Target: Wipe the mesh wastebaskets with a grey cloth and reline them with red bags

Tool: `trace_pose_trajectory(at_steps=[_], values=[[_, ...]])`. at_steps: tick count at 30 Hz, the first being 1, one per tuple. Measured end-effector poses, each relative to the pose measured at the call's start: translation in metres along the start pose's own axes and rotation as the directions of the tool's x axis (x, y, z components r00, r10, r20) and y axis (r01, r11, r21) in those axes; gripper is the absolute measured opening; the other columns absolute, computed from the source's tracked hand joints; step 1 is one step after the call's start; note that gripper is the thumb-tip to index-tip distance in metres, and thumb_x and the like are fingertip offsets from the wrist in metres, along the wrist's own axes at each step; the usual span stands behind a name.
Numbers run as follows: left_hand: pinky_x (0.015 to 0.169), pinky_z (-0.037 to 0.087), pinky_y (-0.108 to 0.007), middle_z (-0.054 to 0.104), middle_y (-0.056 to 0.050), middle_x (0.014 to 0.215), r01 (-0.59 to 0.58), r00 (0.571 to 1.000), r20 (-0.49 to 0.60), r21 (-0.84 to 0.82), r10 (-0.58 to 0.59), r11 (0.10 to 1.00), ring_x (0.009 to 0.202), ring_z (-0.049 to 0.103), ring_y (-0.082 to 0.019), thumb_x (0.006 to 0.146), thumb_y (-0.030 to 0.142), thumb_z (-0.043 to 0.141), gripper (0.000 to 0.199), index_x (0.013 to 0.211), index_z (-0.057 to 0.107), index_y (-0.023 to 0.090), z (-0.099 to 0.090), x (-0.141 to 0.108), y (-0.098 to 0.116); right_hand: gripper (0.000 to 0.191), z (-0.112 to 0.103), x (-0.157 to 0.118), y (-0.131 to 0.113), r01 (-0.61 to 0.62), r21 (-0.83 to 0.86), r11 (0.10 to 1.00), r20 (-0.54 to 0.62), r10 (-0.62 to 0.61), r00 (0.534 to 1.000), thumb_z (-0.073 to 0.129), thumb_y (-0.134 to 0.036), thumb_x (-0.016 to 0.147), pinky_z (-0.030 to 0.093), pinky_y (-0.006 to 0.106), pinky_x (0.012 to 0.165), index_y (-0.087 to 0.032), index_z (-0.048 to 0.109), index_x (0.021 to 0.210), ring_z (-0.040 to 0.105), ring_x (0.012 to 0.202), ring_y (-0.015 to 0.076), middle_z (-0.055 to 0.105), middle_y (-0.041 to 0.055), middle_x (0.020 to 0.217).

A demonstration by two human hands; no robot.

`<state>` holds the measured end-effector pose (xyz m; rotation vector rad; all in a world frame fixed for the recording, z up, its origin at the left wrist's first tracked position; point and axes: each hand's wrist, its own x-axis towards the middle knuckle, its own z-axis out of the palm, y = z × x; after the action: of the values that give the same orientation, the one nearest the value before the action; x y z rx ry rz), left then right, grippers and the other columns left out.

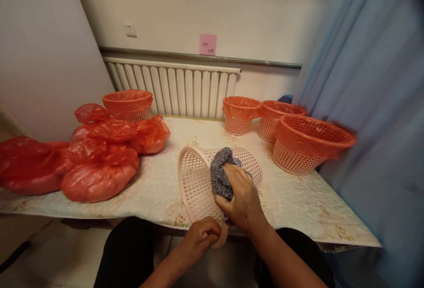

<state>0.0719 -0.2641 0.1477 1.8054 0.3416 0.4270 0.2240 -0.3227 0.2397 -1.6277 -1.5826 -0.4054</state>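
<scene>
A pale pink perforated plastic basket [195, 182] lies on its side at the table's front edge, its wide mouth facing left. My left hand [204, 234] is closed around the near part of its rim. A crumpled dark grey cloth [221, 174] is in my right hand [243, 195], pressed against the outer wall of the basket. My right fingers are bent over the cloth, and part of the basket's side is hidden behind that hand.
Tied red plastic bags [99, 175] fill the table's left side, with a red-lined basket [128, 102] behind them. Several more lined baskets, one large basket [298, 151] among them, stand at right by a blue curtain [371, 80]. A radiator [179, 87] backs the patterned tablecloth [159, 195].
</scene>
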Motion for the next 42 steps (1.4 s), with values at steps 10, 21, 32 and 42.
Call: trace_pose_trajectory(at_steps=[10,21,32,42], values=[[0.073,0.038,-0.027,0.059,-0.002,0.074,-0.052,0.999,-0.009,0.013,0.052,0.999,0.076,0.052,-0.017,0.085,0.026,0.05,0.021,0.067,0.057,0.018,0.002,-0.003,-0.008,0.055,-0.001,0.001,0.0,-0.004,0.003,1.0,0.012,0.004,1.0,0.059,-0.022,0.07,0.041,0.047,0.098,-0.017,0.051,0.124,0.05,0.118,0.0294,0.059,0.0113,0.121],[0.071,0.038,-0.025,0.059,0.001,0.067,0.068,0.996,0.061,-0.092,-0.062,0.993,0.071,0.052,-0.015,0.067,0.008,0.052,0.012,0.063,0.058,0.018,-0.003,0.011,-0.003,0.055,0.0,0.0,-0.001,-0.016,0.003,1.0,0.009,0.016,1.0,0.058,-0.02,0.07,0.04,0.046,0.098,-0.018,0.051,0.124,0.049,0.119,0.0302,0.059,0.0113,0.122],[0.06,0.035,-0.022,0.055,0.003,0.067,0.206,0.973,0.153,-0.221,-0.174,0.953,0.063,0.046,-0.011,0.069,0.014,0.06,0.011,0.079,0.063,0.015,-0.004,0.02,-0.036,0.055,0.001,-0.001,0.0,-0.017,-0.012,1.0,0.02,0.017,1.0,0.057,-0.019,0.069,0.04,0.045,0.099,-0.016,0.051,0.123,0.049,0.119,0.0294,0.059,0.0117,0.122],[0.057,0.03,-0.021,0.05,0.005,0.064,0.21,0.971,0.162,-0.221,-0.177,0.952,0.06,0.042,-0.01,0.066,0.013,0.058,0.013,0.078,0.061,0.015,-0.003,0.022,-0.048,0.055,0.001,-0.003,-0.001,-0.011,-0.022,1.0,0.02,0.011,1.0,0.057,-0.019,0.069,0.04,0.045,0.099,-0.014,0.051,0.123,0.048,0.119,0.0288,0.058,0.012,0.123]])
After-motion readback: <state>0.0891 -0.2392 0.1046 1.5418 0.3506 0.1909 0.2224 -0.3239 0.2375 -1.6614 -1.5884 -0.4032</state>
